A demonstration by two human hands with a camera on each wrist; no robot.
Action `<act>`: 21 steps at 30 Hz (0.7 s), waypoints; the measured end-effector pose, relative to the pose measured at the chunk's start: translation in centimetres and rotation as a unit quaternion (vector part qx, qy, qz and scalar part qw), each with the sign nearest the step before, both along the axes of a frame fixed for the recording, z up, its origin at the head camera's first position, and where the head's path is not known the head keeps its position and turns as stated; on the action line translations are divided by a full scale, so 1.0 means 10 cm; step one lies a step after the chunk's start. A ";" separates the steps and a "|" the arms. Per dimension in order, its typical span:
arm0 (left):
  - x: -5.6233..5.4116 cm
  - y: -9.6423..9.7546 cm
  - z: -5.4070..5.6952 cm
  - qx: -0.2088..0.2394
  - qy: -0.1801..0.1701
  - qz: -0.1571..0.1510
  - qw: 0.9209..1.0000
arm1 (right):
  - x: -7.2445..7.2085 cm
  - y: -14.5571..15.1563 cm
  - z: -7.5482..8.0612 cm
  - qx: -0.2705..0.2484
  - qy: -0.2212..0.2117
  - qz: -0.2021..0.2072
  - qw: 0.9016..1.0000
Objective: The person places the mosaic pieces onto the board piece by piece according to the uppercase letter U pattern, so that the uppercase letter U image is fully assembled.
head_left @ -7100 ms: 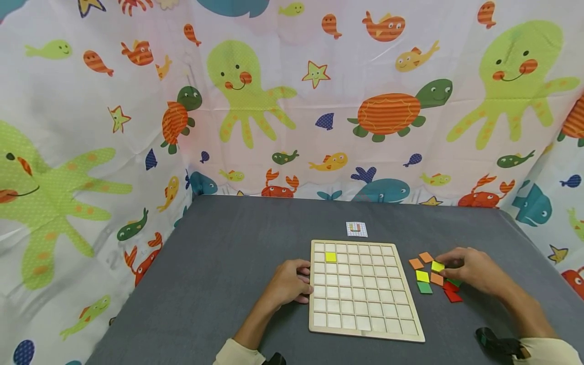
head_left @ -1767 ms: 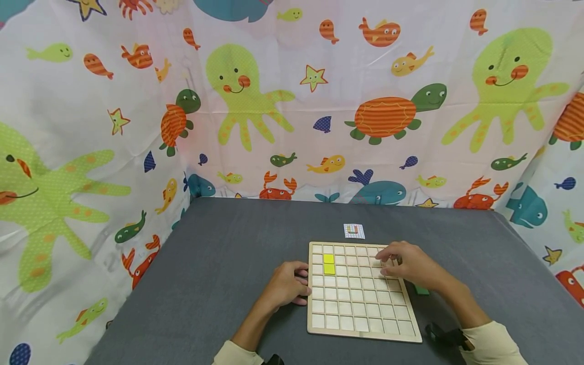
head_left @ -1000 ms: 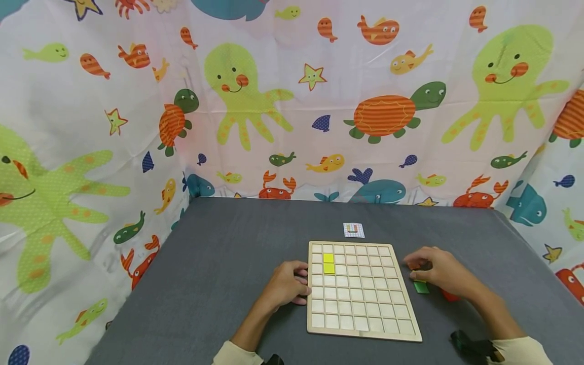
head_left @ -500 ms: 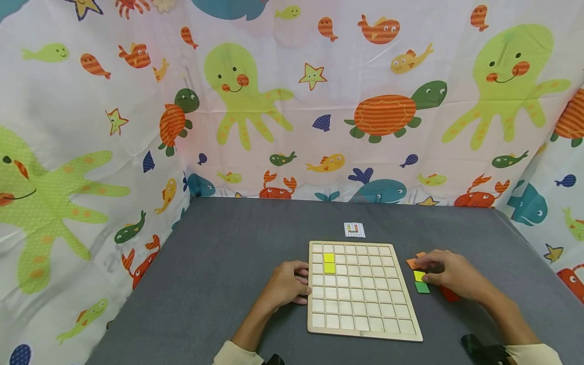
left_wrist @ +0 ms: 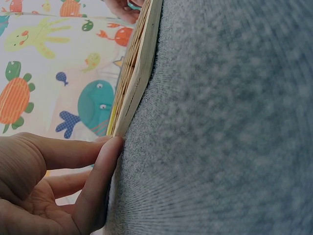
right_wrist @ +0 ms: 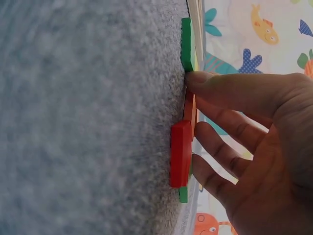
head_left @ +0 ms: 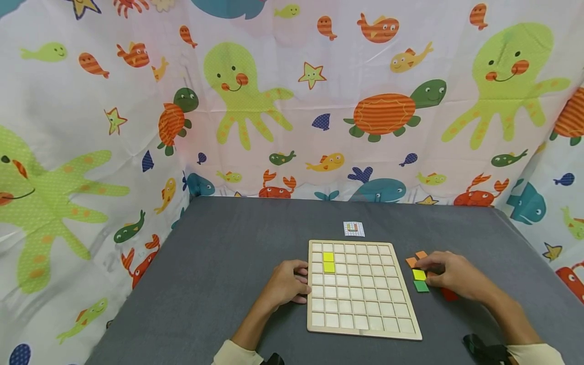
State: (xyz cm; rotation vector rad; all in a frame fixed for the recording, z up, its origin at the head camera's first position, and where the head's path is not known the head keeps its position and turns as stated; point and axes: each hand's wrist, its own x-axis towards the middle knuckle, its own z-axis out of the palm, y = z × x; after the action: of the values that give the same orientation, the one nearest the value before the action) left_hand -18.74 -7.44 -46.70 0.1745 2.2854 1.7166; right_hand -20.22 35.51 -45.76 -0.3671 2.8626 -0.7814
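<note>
A wooden grid board (head_left: pixel 365 335) lies flat on the table, with two yellow square tiles (head_left: pixel 328 266) in neighbouring cells of its second column. My left hand (head_left: pixel 287 284) rests at the board's left edge; in the left wrist view, thumb and index fingertip touch the wooden edge (left_wrist: pixel 139 88). My right hand (head_left: pixel 456 274) is over the loose tiles right of the board. Its index fingertip is by an orange tile (head_left: pixel 411 262), its thumb beside a yellow tile (head_left: pixel 418 275). A green tile (head_left: pixel 421 286) lies just below. In the right wrist view the fingers are spread behind a red tile (right_wrist: pixel 181 154).
A small white card (head_left: pixel 354 229) with a coloured U shape on a grid lies behind the board. Another orange tile (head_left: pixel 421 254) lies at the back of the pile. The grey table (head_left: pixel 237 243) ends at a curtain (head_left: pixel 292 101) printed with sea animals.
A second yellow tile now sits on the board below the first. My right hand has gone from the pile to over the board and back to the pile. The left hand stays put.
</note>
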 end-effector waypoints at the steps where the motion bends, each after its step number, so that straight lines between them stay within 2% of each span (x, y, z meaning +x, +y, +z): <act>1: 0.00 0.00 0.00 0.001 0.000 0.000 1.000 | 0.00 0.00 0.00 0.004 0.003 0.000 1.000; 11: 0.00 0.01 0.00 0.000 0.001 -0.003 1.000 | 0.00 0.00 -0.01 0.013 0.020 0.009 1.000; 21: 0.00 0.00 0.01 0.006 -0.004 -0.002 1.000 | -0.03 -0.12 0.04 0.002 0.017 0.003 1.000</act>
State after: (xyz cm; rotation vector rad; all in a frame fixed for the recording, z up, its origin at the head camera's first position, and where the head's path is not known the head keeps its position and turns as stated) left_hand -18.69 -7.47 -46.58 0.1742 2.2690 1.7264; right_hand -20.53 34.28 -45.32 -0.3919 2.8918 -0.7762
